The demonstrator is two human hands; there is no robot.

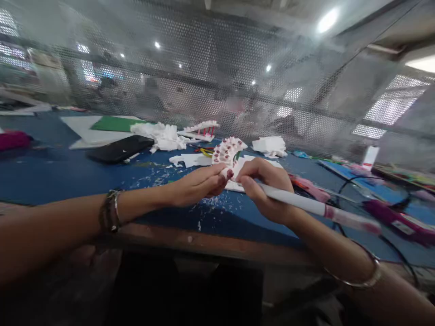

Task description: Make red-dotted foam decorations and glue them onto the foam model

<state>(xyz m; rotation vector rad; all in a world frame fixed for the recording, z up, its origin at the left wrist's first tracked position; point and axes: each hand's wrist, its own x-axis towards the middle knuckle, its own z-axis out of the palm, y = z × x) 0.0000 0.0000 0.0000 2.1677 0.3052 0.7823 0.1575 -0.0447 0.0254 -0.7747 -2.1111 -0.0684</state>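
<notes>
Fingers (pixel 217 182) of the left hand (pixel 193 188) pinch narrowly on a small white piece (pixel 224 172), which pokes out past their tips toward the right hand (pixel 268 174). That hand's fingers are wrapped round a long white rod (pixel 295 199), held like a pen, its rear end stained pinkish red and slanting away to the right. The rod's working tip is hidden by the fingers, so I cannot tell whether it touches the piece.

The step in hand looks like detailing the piece's dark red end (pixel 230 174); the next move seems to call for a steady left pinch and a light, precise touch from the right.

The piece looks short and pale, with a rounded, dark red end; most of its body is covered by the left fingers. Just beyond the fingers stands a curved white cluster (pixel 227 151) dotted in similar dark red. Nearer than the fingers, pale flecks (pixel 214 206) are scattered over the blue bench (pixel 68 172).
</notes>
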